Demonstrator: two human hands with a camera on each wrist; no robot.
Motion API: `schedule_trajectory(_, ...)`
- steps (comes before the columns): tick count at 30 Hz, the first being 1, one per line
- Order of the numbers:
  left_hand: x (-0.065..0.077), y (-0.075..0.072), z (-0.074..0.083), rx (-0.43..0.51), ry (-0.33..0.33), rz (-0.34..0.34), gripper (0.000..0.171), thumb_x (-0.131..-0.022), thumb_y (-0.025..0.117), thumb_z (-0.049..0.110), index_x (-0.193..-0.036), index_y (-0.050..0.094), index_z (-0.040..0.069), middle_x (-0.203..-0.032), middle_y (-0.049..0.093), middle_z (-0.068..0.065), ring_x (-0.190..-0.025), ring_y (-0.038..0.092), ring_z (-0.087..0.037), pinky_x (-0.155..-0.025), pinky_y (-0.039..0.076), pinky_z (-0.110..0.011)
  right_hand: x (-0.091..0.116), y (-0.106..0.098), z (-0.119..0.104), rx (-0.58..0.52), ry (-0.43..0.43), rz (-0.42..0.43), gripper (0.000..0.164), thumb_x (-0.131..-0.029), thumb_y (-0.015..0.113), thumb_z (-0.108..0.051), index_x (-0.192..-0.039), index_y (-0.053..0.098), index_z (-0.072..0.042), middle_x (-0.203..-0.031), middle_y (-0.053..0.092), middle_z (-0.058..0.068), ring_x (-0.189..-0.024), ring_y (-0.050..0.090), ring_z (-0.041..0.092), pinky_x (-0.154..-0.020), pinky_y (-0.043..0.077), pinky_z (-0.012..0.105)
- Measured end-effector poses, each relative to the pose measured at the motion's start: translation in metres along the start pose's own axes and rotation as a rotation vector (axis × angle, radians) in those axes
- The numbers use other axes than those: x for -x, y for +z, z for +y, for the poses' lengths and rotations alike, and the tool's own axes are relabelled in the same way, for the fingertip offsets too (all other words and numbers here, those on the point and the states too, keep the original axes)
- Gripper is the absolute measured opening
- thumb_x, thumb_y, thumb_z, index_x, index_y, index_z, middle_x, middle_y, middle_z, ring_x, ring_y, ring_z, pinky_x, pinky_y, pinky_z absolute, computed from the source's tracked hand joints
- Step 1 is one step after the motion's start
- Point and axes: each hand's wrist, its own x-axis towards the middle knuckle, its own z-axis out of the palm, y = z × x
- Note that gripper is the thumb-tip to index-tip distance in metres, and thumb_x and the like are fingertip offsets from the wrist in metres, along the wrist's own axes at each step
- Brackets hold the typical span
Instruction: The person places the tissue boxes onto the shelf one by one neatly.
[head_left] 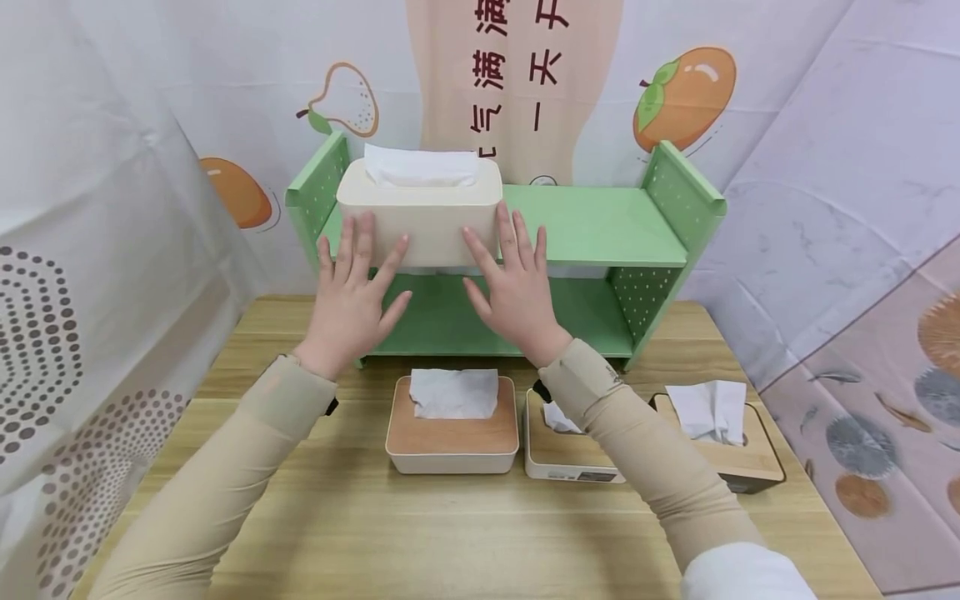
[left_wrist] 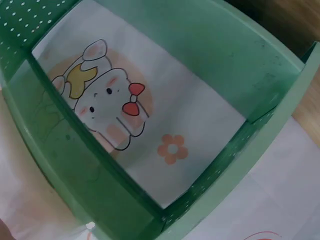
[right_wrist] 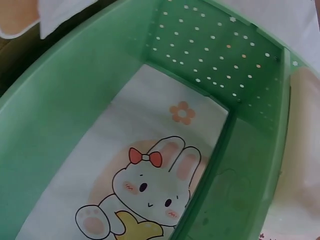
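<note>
A cream tissue box [head_left: 431,229] with a white tissue [head_left: 422,167] sticking out of its top sits at the left of the upper board of a green two-tier shelf [head_left: 592,223]. My left hand [head_left: 348,304] lies with spread, straight fingers against the lower left of the box's front. At the lower right of that front, my right hand [head_left: 517,292] rests its extended fingers. Part of the pale box [right_wrist: 300,155] shows along the edge of the right wrist view. The left wrist view looks into the green shelf [left_wrist: 235,55].
On the wooden table [head_left: 420,533], before the shelf, stand a white tissue box with a brown wooden lid [head_left: 450,437], a smaller wood-topped one [head_left: 562,450] partly behind my right forearm, and a dark-based one [head_left: 753,458]. A printed cloth [head_left: 262,50] hangs behind.
</note>
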Motion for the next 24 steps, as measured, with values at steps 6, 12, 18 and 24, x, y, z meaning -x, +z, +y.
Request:
schedule_trajectory(6, -0.001, 0.000, 0.000, -0.014, -0.066, -0.032, 0.069, -0.094, 0.048, 0.040, -0.153, 0.016, 0.024, -0.158, -0.019, -0.009, -0.145, -0.018, -0.029, -0.111, -0.010, -0.061, -0.002, 0.001, -0.003, 0.053, 0.020, -0.036, 0.058, -0.094, 0.055, -0.036, -0.147, 0.036, -0.023, -0.158, 0.012, 0.018, -0.144, 0.003, 0.038, -0.105, 0.000, 0.066)
schedule_trajectory(12, -0.012, -0.004, -0.004, -0.049, -0.136, -0.117, 0.069, -0.095, 0.046, 0.046, -0.153, 0.017, 0.022, -0.159, -0.013, -0.012, -0.145, -0.016, -0.031, -0.111, -0.012, -0.060, -0.017, -0.001, -0.005, 0.071, 0.087, -0.154, 0.058, -0.095, 0.050, -0.041, -0.149, 0.032, -0.027, -0.160, 0.002, 0.012, -0.145, -0.006, 0.035, -0.106, -0.005, 0.066)
schedule_trajectory(18, -0.024, -0.004, -0.011, -0.062, -0.171, -0.192, 0.069, -0.096, 0.041, 0.052, -0.153, 0.015, 0.023, -0.159, -0.008, -0.014, -0.146, -0.008, -0.034, -0.112, -0.010, -0.059, -0.031, 0.002, -0.003, 0.088, 0.132, -0.272, 0.060, -0.096, 0.046, -0.046, -0.151, 0.026, -0.029, -0.161, -0.006, 0.008, -0.145, -0.011, 0.034, -0.106, -0.008, 0.066)
schedule_trajectory(24, -0.031, -0.002, -0.018, -0.082, -0.175, -0.237, 0.070, -0.096, 0.038, 0.054, -0.153, 0.012, 0.025, -0.158, -0.013, -0.013, -0.146, -0.009, -0.034, -0.112, -0.011, -0.059, -0.041, 0.004, -0.002, 0.089, 0.161, -0.350, 0.061, -0.097, 0.043, -0.049, -0.151, 0.021, -0.032, -0.160, -0.012, 0.005, -0.145, -0.014, 0.034, -0.107, -0.010, 0.066)
